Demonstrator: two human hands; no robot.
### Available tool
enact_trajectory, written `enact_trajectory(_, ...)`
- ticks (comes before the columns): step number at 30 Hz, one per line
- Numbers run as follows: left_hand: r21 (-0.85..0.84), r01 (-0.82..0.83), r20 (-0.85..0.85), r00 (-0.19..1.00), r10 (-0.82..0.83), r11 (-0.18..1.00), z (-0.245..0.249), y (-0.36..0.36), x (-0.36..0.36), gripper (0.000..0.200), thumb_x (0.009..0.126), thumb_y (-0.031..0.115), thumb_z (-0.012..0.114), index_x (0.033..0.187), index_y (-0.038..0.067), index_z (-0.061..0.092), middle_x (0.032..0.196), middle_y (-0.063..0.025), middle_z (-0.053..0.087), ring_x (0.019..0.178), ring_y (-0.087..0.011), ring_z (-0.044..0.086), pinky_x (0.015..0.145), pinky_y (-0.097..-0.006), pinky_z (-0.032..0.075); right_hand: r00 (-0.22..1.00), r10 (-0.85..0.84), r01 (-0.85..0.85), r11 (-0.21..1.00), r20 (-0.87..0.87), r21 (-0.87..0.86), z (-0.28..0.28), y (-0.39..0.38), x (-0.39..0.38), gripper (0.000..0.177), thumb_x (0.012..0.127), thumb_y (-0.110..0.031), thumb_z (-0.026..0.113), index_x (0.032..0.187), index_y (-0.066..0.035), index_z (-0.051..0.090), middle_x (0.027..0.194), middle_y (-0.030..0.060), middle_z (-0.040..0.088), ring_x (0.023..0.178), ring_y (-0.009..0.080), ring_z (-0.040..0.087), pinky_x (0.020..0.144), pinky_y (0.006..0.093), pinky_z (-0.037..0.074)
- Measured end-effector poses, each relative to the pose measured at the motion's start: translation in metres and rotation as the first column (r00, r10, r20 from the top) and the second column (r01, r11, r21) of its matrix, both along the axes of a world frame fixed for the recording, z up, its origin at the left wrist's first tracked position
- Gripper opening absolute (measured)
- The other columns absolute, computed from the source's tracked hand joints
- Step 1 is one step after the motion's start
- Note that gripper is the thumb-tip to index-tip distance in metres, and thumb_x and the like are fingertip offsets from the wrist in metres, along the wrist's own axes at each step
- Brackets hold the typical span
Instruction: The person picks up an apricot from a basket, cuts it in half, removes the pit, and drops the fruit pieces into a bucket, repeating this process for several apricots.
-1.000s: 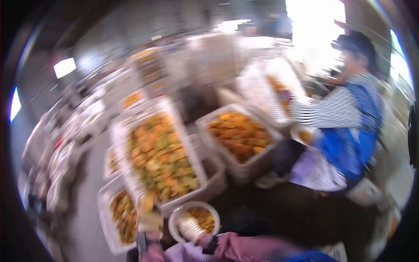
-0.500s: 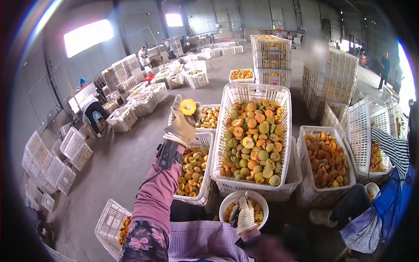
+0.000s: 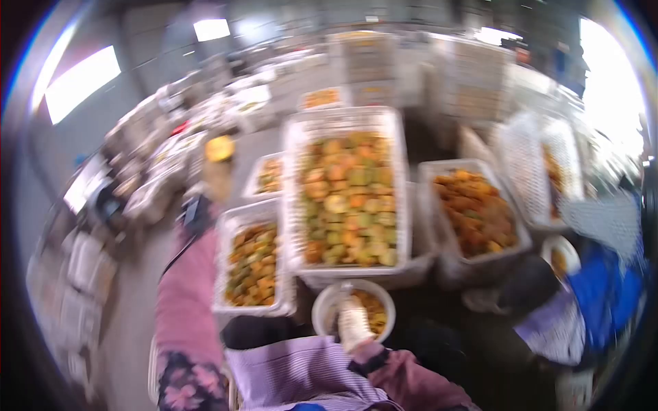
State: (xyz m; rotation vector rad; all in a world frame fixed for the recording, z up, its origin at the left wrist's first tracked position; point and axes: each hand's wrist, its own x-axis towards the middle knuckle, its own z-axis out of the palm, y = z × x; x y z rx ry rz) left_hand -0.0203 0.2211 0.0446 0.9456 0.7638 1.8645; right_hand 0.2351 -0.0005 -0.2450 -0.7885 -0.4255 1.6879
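Observation:
My left hand (image 3: 217,179), in a pale work glove, is raised left of the crates with its fingers closed on an apricot half (image 3: 220,148), the yellow cut face showing. My right hand (image 3: 354,322), also gloved, is closed low over a white bowl (image 3: 318,316) holding yellow-orange fruit pieces. A small metal-tipped tool (image 3: 347,288) juts from it, blurred. Beyond the bowl, a large white crate (image 3: 293,198) is heaped with green and orange apricots (image 3: 349,205). To its left stands a lower crate (image 3: 223,264) of apricot pieces.
At the right is a crate (image 3: 425,198) of orange apricot halves, beside a co-worker in a blue apron (image 3: 603,294) with a small white bowl (image 3: 571,255). Stacked crates (image 3: 473,82) stand behind. More crates line the left, along the grey floor (image 3: 137,274).
The view has swung and blurred, with the crates shifting left and down in it. The apricot half stays in my raised left hand; my right hand remains over the bowl.

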Motion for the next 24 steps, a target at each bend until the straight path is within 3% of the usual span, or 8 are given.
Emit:
enact_trajectory(2,0.017,-0.022,-0.024,0.999,0.023,1.0,0.007,-0.004,0.005,0.042,0.092,0.044,0.045,0.096,0.004,0.057,0.082,-0.007,0.064,0.065,-0.0121,0.061,0.046,-0.019,0.046,0.997,-0.024,0.028,0.998,0.078,-0.053,-0.002,0.008,-0.006,0.022,0.092,-0.034,0.051,0.087,-0.012,0.052,0.057,-0.0012,0.051,0.042,0.0114,0.048,0.037,0.0245,0.039)
enact_trajectory(5,0.121,-0.217,-0.342,0.907,0.246,0.969,-0.015,-0.046,0.048,0.045,0.094,0.045,0.041,0.097,0.003,0.057,0.083,-0.0086,0.064,0.065,-0.0133,0.061,0.051,-0.0214,0.048,0.984,0.021,-0.017,1.0,0.177,-0.024,0.025,0.0,0.001,0.026,0.092,-0.036,0.05,0.087,-0.011,0.051,0.055,0.0004,0.048,0.038,0.0122,0.044,0.034,0.0258,0.037)
enact_trajectory(6,0.009,0.053,-0.132,0.99,-0.051,0.999,-0.034,-0.062,0.059,0.042,0.096,0.043,0.038,0.098,0.005,0.056,0.081,-0.0076,0.062,0.067,-0.0137,0.059,0.058,-0.0232,0.05,0.989,0.021,-0.016,0.999,0.15,-0.029,0.023,0.002,0.004,0.025,0.092,-0.035,0.049,0.088,-0.01,0.05,0.056,0.0003,0.048,0.038,0.0121,0.044,0.034,0.0256,0.036)
enact_trajectory(7,0.327,-0.302,-0.68,0.583,0.445,0.895,-0.099,-0.049,0.059,0.041,0.096,0.043,0.036,0.101,0.007,0.054,0.08,-0.0055,0.06,0.07,-0.0139,0.058,0.062,-0.024,0.049,0.99,0.006,-0.002,1.0,0.144,-0.028,0.036,0.001,0.006,0.025,0.092,-0.035,0.049,0.088,-0.01,0.05,0.056,0.0003,0.048,0.038,0.0121,0.044,0.034,0.0256,0.036)
enact_trajectory(10,-0.233,0.358,0.028,0.932,-0.362,0.904,-0.147,-0.129,0.137,0.052,0.094,0.05,0.034,0.108,0.003,0.049,0.084,-0.0097,0.061,0.07,-0.0197,0.059,0.064,-0.0296,0.049,0.953,-0.004,-0.005,1.0,0.304,0.029,0.073,-0.001,0.013,0.025,0.091,-0.032,0.051,0.096,-0.008,0.05,0.058,-0.0001,0.047,0.042,0.0093,0.043,0.038,0.0233,0.035)
enact_trajectory(13,-0.343,0.421,0.161,0.907,-0.389,0.84,-0.212,-0.156,0.164,0.047,0.095,0.047,0.036,0.107,0.004,0.051,0.086,-0.0099,0.062,0.073,-0.0204,0.059,0.069,-0.0311,0.051,0.674,-0.2,-0.076,0.939,0.711,0.336,0.057,-0.001,0.014,0.038,0.089,-0.037,0.053,0.102,-0.002,0.051,0.073,0.0082,0.059,0.064,0.0203,0.057,0.058,0.0326,0.045)
enact_trajectory(15,-0.377,0.545,0.414,0.822,-0.39,0.749,-0.234,-0.168,0.17,0.044,0.096,0.044,0.037,0.106,0.004,0.052,0.085,-0.0093,0.061,0.075,-0.0189,0.059,0.07,-0.0304,0.051,0.646,-0.047,-0.161,0.967,0.762,0.197,0.034,0.002,0.011,0.042,0.09,-0.036,0.052,0.11,0.0,0.05,0.081,0.0155,0.061,0.073,0.0246,0.059,0.065,0.0344,0.046)
enact_trajectory(24,-0.547,0.364,0.218,0.932,-0.291,0.754,-0.254,-0.181,0.168,0.04,0.093,0.043,0.047,0.097,0.004,0.055,0.079,-0.0055,0.06,0.072,-0.0142,0.058,0.067,-0.0261,0.049,0.29,0.071,-0.253,0.967,0.954,0.006,0.042,0.003,0.012,0.042,0.091,-0.038,0.045,0.108,0.0,0.049,0.079,0.0253,0.061,0.077,0.0422,0.059,0.063,0.0439,0.047)
